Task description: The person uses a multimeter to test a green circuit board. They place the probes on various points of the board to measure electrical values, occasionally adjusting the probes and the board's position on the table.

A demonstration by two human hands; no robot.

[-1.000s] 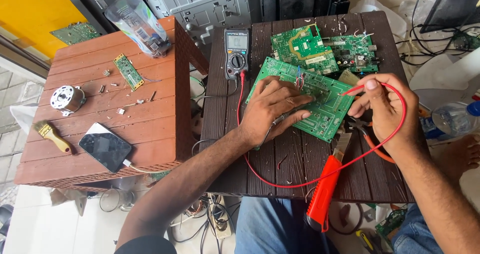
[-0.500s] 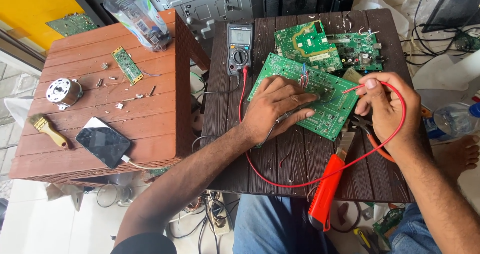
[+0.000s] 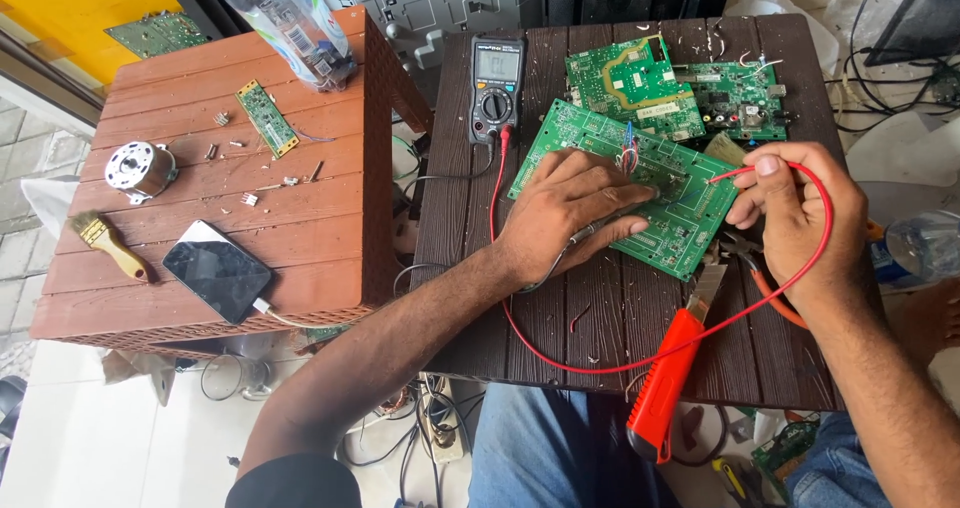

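From the head view, your left hand (image 3: 565, 213) lies flat on the large green circuit board (image 3: 690, 223) that rests on the dark slatted counter (image 3: 600, 318), its fingers (image 3: 620, 200) spread loosely over the board's near left part and pinning a thin black probe (image 3: 590, 233) against it; the probe's tip is hidden under your hand. Your right hand (image 3: 795, 213) sits at the board's right edge, its fingers closed in a pinch on the red probe (image 3: 728, 175), whose tip points at the board's upper right area. The red lead (image 3: 640, 363) loops from that hand down over the counter in front of the board and runs back up to the multimeter (image 3: 496, 86), which lies just left of the board's far corner with its dial toward you. Beyond the board lie two smaller green circuit boards (image 3: 640, 83), touching or overlapping its far edge. Just right of and nearer than the board, an orange utility knife (image 3: 665, 383) lies with its blade toward the board, and pliers with orange handles (image 3: 770, 288) peek out under your right wrist. Well left of the board stands a reddish-brown counter (image 3: 300, 238) carrying a phone (image 3: 217, 270), a small brush (image 3: 108, 246), a round metal motor (image 3: 140, 168), a narrow green strip board (image 3: 266, 118) and a clear plastic bottle (image 3: 290, 23).
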